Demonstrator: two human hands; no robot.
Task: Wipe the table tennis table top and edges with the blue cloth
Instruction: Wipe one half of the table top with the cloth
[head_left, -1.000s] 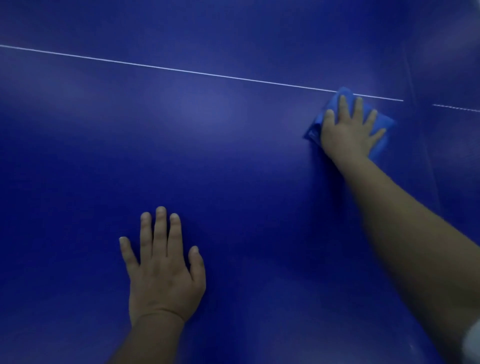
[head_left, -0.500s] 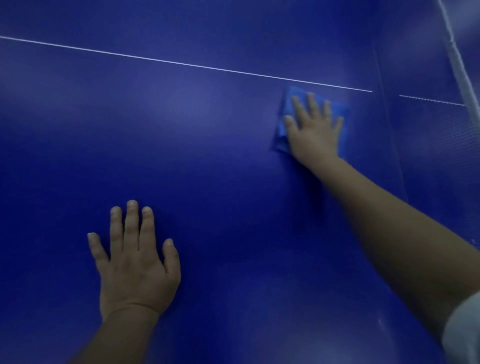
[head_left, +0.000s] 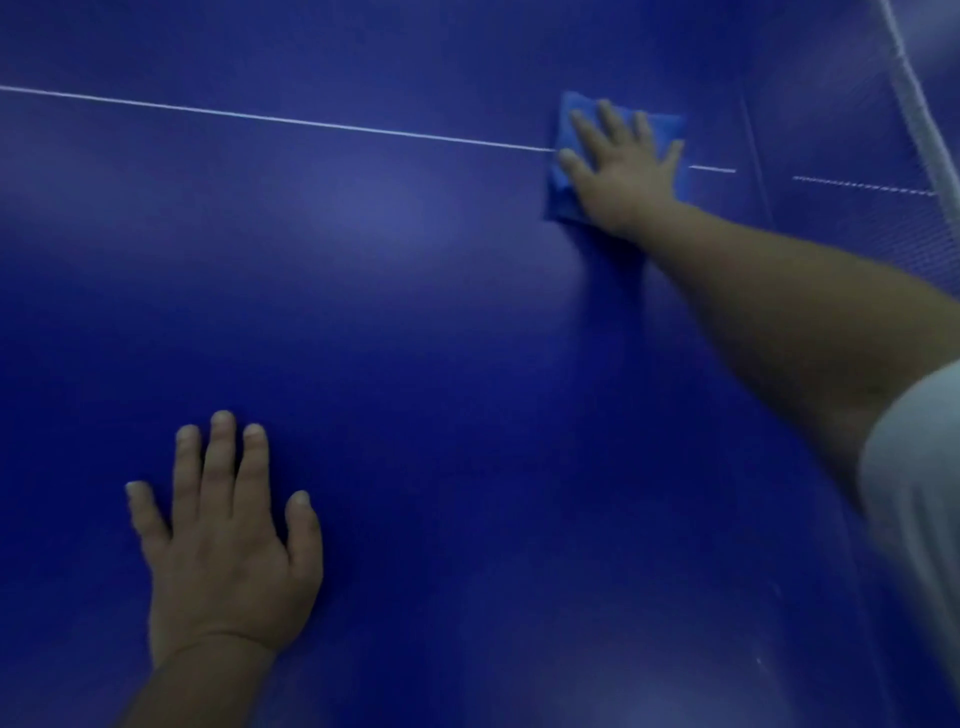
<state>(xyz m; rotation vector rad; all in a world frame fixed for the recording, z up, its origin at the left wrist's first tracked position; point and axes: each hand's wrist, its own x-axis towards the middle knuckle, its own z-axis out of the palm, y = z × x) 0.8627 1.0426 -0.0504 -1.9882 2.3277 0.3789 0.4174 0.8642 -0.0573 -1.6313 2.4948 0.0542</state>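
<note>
On the blue surface (head_left: 415, 338), far right over the white line (head_left: 291, 120), I see the right hand (head_left: 626, 171), fingers spread flat, pressing the blue cloth (head_left: 563, 182); the net (head_left: 919, 104), I think, stands beyond. Left hand (head_left: 223, 545) rests flat nearby, fingers straight.

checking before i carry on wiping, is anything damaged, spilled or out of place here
Nothing stands out. The blue cloth lies flat under the right hand on the white line, and the left hand rests flat on the table top.
</note>
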